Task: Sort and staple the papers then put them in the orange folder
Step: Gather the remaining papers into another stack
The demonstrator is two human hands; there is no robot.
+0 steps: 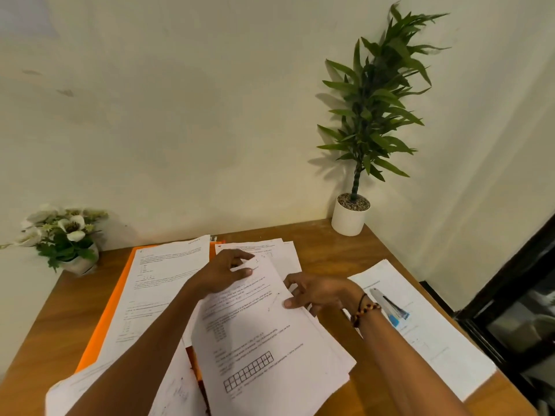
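sorting underway, stapler not yet touched

cream plaster wall behind, warm brown wooden table below, and the action is all at its middle. a loose fan of white printed paper sheets is spread across the near centre of the table. the left hand is hovering over the top end of the uppermost sheet, fingers loosely curled, thumb and forefinger drawn near each other; whether a sheet edge is actually pinched there cannot be told. the right hand is laid at the right edge of the same fan, thumb pressed on top and fingers tucked under the edge, so a sheet or two is being gripped.

the flat orange card folder is seen at the left, mostly buried under another white printed page. at the right, a silver and blue stapler is resting on a separate white sheet, well apart from both hands. a white pot with a tall green leafy plant is parked in the far corner, a small pot of white flowers at the far left.

the step in hand is judged to be sorting: pages are being leafed apart, nothing squared up yet. next, the chosen sheets would need to be drawn clear, their edges tapped level, and the stapler fetched from the right.
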